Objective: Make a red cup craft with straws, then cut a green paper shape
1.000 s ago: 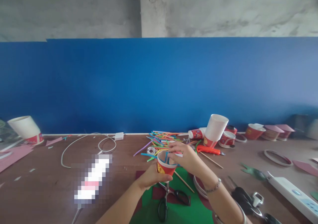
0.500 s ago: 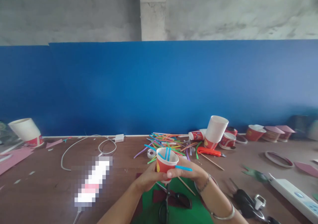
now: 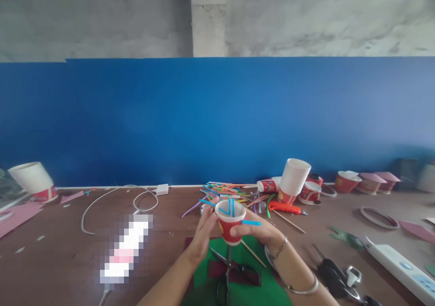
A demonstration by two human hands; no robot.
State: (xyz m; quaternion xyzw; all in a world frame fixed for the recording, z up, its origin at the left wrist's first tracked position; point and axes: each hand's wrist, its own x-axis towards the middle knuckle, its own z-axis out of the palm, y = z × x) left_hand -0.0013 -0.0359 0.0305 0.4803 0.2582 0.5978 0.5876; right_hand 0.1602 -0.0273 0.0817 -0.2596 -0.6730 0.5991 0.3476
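My right hand [image 3: 260,229] is wrapped around a red and white paper cup [image 3: 231,233], its thumb across the front. Blue drinking straws [image 3: 232,206] stick up inside the cup, and bent pieces of blue straw poke out through its left and right sides. My left hand [image 3: 203,236] is at the cup's left side, with fingers stretched up beside the left straw piece [image 3: 207,202]; whether they touch it I cannot tell. Below the cup, black-handled scissors [image 3: 228,267] lie spread on green sheets [image 3: 268,279] with a dark red strip.
Behind the cup lies a pile of coloured straws [image 3: 226,190]. To its right are an orange utility knife [image 3: 285,207], a stack of paper cups [image 3: 294,179] and a wooden stick [image 3: 288,221]. A power strip [image 3: 401,263] lies at right, a blurred phone [image 3: 127,247] at left.
My left hand has let go of the cup's front and its fingers have straightened upward along the left side. The cup has shifted slightly up and right in my right hand.
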